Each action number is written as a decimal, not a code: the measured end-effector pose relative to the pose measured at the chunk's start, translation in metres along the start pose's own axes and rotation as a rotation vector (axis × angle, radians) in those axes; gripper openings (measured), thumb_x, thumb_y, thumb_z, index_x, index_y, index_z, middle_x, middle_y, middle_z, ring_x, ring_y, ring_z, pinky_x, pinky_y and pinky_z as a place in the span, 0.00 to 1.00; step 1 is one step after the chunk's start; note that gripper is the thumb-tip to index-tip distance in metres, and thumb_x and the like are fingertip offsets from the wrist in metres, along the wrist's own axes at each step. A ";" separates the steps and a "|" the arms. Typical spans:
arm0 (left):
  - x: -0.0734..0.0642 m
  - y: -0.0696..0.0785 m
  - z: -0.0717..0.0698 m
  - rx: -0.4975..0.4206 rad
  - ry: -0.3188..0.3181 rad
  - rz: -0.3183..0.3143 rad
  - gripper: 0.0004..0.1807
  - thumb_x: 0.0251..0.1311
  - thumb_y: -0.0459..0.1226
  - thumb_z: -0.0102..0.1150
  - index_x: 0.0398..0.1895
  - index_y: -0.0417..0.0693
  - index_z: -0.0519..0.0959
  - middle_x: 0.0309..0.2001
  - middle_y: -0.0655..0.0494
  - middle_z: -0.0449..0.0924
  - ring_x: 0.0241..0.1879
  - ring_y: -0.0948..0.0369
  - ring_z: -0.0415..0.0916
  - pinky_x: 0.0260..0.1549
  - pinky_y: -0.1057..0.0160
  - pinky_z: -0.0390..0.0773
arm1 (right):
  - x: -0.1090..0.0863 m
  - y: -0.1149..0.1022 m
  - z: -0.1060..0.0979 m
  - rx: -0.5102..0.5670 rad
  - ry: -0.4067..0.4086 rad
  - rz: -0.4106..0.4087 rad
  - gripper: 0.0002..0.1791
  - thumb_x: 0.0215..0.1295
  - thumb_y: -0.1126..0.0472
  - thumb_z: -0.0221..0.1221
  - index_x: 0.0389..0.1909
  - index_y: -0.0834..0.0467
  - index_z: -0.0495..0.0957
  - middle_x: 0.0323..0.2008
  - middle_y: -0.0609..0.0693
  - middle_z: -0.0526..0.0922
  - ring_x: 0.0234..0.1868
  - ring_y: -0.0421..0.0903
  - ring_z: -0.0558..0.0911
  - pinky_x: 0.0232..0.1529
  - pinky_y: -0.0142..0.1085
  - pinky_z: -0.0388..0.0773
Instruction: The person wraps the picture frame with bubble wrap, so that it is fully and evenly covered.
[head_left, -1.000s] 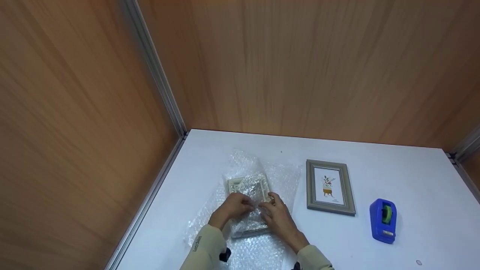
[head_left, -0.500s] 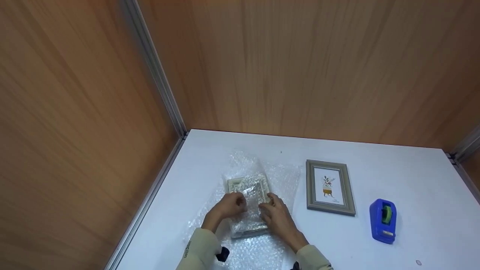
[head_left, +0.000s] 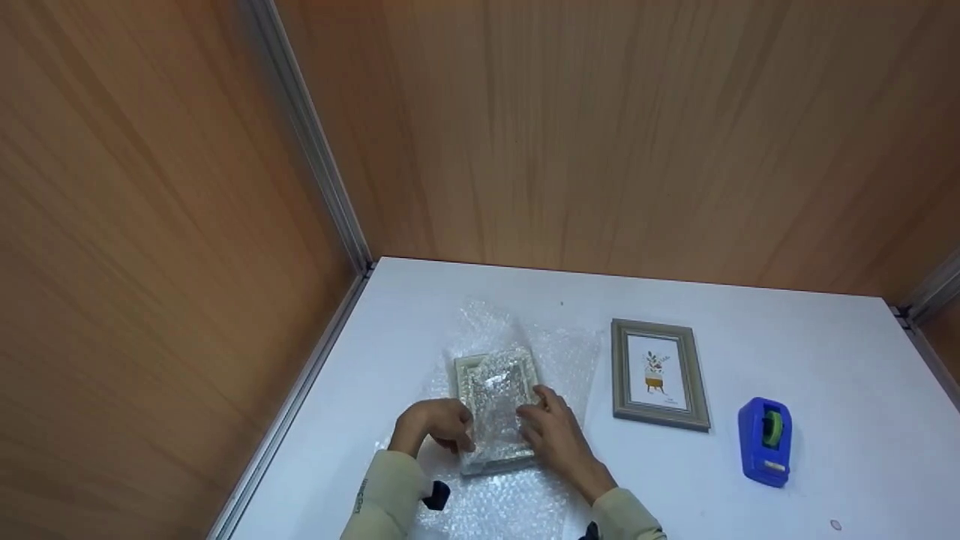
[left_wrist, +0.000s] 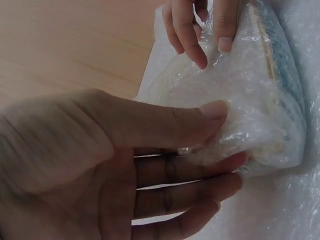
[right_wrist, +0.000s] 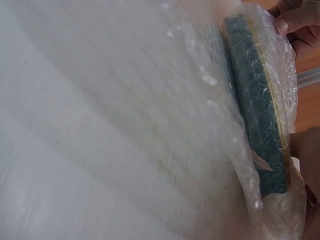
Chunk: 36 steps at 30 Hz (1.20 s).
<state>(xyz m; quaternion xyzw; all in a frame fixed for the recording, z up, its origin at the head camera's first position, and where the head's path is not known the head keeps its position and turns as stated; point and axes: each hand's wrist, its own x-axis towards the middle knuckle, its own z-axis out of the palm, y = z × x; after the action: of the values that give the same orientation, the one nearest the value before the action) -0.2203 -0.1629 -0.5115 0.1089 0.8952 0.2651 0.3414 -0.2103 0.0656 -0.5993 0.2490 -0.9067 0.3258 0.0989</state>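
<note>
A pale picture frame [head_left: 470,369] lies partly covered by clear bubble wrap [head_left: 514,502], with more of the wrap spread under and around it. My left hand [head_left: 435,424] is at the frame's lower left edge. In the left wrist view its thumb and index finger pinch a fold of wrap at the frame's side. My right hand [head_left: 556,436] rests over the frame's right side, fingertips pressing the wrap down. The right wrist view shows the wrapped frame's teal side [right_wrist: 257,107] through the bubbles, with left-hand fingers [right_wrist: 299,20] at one end.
A second, grey-brown picture frame [head_left: 699,379] with a plant print lies right of the wrap on the white table [head_left: 825,352]. Farther right stands a blue tape dispenser [head_left: 765,461] with a green roll. Wooden panels [head_left: 600,135] enclose the back and left.
My left hand has moved from the middle of the wrapped frame leftward and toward me to its lower left edge. My right hand has stayed in place on the right side.
</note>
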 end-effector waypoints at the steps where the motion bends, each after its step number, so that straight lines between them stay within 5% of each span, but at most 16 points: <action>1: 0.000 0.000 -0.001 0.005 -0.005 0.017 0.20 0.51 0.35 0.64 0.13 0.51 0.62 0.21 0.51 0.77 0.21 0.60 0.73 0.29 0.58 0.77 | 0.000 0.000 0.000 -0.002 0.006 -0.008 0.13 0.59 0.60 0.61 0.45 0.53 0.80 0.62 0.59 0.63 0.52 0.52 0.71 0.49 0.48 0.70; 6: 0.000 -0.004 -0.001 -0.048 -0.014 0.063 0.14 0.54 0.30 0.58 0.18 0.48 0.64 0.20 0.55 0.69 0.20 0.61 0.71 0.26 0.60 0.76 | 0.000 0.001 0.001 -0.014 0.025 -0.036 0.12 0.58 0.61 0.61 0.44 0.54 0.80 0.61 0.61 0.65 0.50 0.52 0.72 0.47 0.48 0.72; 13: -0.002 -0.002 -0.001 -0.007 0.098 0.060 0.12 0.52 0.30 0.58 0.19 0.48 0.65 0.20 0.57 0.64 0.20 0.62 0.67 0.26 0.58 0.76 | -0.001 0.002 0.002 -0.018 0.047 -0.030 0.12 0.58 0.61 0.61 0.44 0.54 0.80 0.60 0.62 0.65 0.49 0.51 0.73 0.44 0.48 0.73; 23: 0.003 -0.014 -0.004 -0.122 0.130 -0.032 0.17 0.50 0.32 0.64 0.15 0.49 0.64 0.18 0.56 0.69 0.20 0.60 0.72 0.29 0.56 0.78 | -0.002 0.001 0.004 -0.052 0.055 -0.024 0.11 0.60 0.62 0.59 0.44 0.52 0.79 0.60 0.60 0.66 0.49 0.50 0.73 0.44 0.45 0.74; 29: 0.008 -0.017 -0.003 -0.172 0.094 -0.101 0.20 0.47 0.29 0.57 0.07 0.54 0.62 0.12 0.59 0.66 0.14 0.64 0.64 0.19 0.66 0.70 | -0.002 0.000 0.005 -0.056 0.072 -0.021 0.11 0.60 0.61 0.60 0.44 0.51 0.79 0.60 0.59 0.66 0.49 0.50 0.73 0.44 0.45 0.74; 36: 0.013 -0.011 0.004 -0.174 0.104 -0.162 0.11 0.41 0.27 0.51 0.10 0.50 0.69 0.15 0.53 0.74 0.15 0.61 0.72 0.20 0.64 0.75 | -0.004 -0.003 0.009 -0.068 0.074 0.013 0.12 0.61 0.55 0.59 0.44 0.51 0.79 0.61 0.59 0.65 0.52 0.51 0.72 0.51 0.50 0.69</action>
<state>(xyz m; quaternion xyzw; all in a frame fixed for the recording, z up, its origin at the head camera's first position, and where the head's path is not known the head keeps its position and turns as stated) -0.2269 -0.1654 -0.5272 -0.0079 0.8911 0.3188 0.3229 -0.2058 0.0594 -0.6063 0.2272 -0.9145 0.3047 0.1387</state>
